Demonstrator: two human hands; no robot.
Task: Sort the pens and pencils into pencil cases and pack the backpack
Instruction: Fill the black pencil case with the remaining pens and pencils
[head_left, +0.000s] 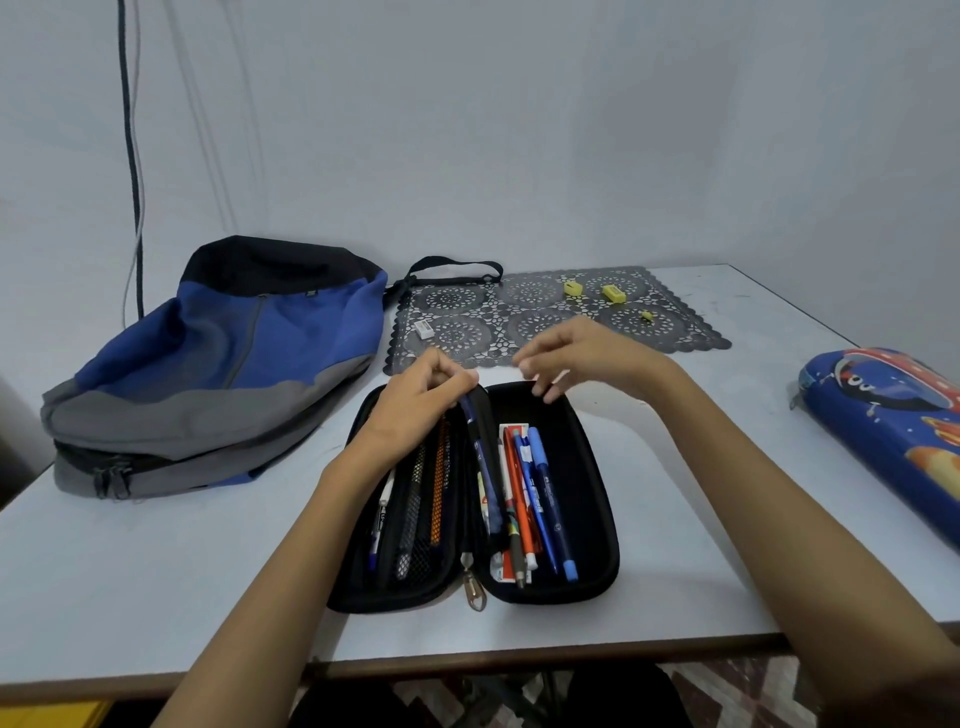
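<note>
A blue pen (480, 457) is pinched by the left hand (421, 397) over the well-filled case (589, 493). Nothing is held by the relaxed right hand (584, 358). The backpack (208, 364) is not yet packed.

Two bare forearms reaching forward from the lower edge, left hand (415, 400) knuckles up, fingers curled, pinching top end of dark blue pen (480, 457), right hand (592, 358) just beside it, palm down, fingers loosely bent, hanging free
</note>
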